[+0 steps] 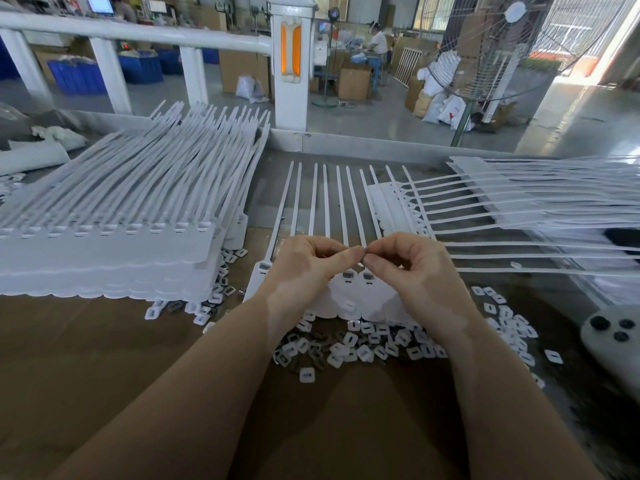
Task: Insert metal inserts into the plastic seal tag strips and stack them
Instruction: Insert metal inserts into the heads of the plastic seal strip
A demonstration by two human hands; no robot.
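Centre frame: left hand (pixel 304 268) and right hand (pixel 408 271) fingers pinch something tiny together, likely an insert, above the strip (pixel 349 292) on the desk (pixel 104 341). Inserting step; next, seat it in an open slot.

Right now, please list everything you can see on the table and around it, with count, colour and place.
seal tag strip: one, white, flat under the hands, tails pointing away
left stack: one tall pile of white strips, table left
right stack: one spread pile of white strips, table right
inserts: many, white and dark, loose at the strip's near edge
table: one, brown
fan: one, wire guard, behind the table on the right
left hand: fingertips pinched, meeting the right's
right hand: fingertips pinched; item between them too small to tell
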